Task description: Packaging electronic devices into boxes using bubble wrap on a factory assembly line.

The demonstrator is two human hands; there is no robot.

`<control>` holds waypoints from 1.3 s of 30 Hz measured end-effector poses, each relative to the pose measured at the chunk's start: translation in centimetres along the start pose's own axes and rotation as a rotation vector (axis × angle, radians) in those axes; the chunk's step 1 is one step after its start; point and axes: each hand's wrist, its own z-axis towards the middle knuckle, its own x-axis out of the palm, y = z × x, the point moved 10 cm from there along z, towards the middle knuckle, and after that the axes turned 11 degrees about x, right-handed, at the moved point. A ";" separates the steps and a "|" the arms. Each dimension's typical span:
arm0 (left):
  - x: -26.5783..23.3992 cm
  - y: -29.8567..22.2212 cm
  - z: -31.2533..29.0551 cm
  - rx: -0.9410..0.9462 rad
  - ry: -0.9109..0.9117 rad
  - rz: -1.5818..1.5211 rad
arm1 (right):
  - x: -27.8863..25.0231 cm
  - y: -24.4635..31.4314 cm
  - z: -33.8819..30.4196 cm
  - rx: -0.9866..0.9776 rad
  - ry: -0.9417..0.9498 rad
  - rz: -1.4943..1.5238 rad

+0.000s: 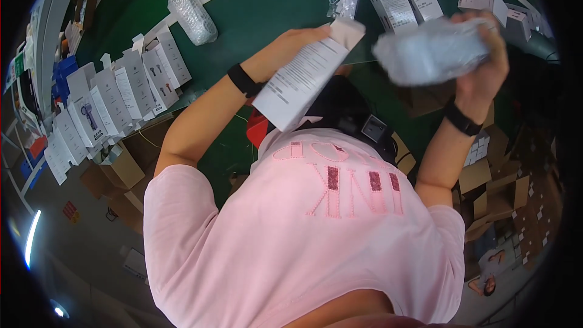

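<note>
My left hand (pixel 306 37) grips a tall white carton (pixel 300 82) with printed text, tilted in front of my chest. The carton's upper end flap stands up; its inside cannot be seen. Off to the right, my right hand (pixel 493 54) is closed around a bubble-wrapped package (pixel 428 53), smeared by motion and held apart from the carton. What the wrap covers is hidden. Another bubble-wrapped package (pixel 192 15) lies on the green table (pixel 255 9) at the far left. Between the hands, farther back, rests a clear zip bag (pixel 343 1) with a white cable and small parts.
Several white cartons (pixel 124 94) with raised flaps line the table's left edge. More cartons (pixel 392 3) stand at the back, and small boxes (pixel 483 5) at the back right. Brown cardboard boxes (pixel 492 191) are on the right, near another person (pixel 489 270).
</note>
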 end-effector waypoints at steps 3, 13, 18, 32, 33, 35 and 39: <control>1.1 -4.0 -1.5 0.319 0.104 0.306 | 4.1 5.2 0.8 -0.272 -0.066 -0.011; -1.9 -9.6 -8.9 0.816 -0.217 0.574 | 22.3 -1.7 -1.2 -0.229 0.629 -0.055; -3.1 -11.7 -11.3 0.800 -0.258 0.565 | 24.0 -2.6 -1.0 -0.049 0.578 -0.321; -5.8 -13.3 -12.7 1.090 -0.351 0.539 | 29.0 -2.0 -1.9 -0.175 0.677 -0.018; -6.7 -14.2 -14.1 0.979 -0.461 0.386 | 29.1 -4.1 -1.9 -0.145 0.680 -0.068; -7.0 -12.0 -13.2 0.920 -0.459 0.307 | 28.3 -5.7 -0.9 -0.072 0.601 -0.195; -5.4 -12.1 -13.5 0.888 -0.396 0.357 | 26.5 -8.2 0.3 0.097 0.331 -0.289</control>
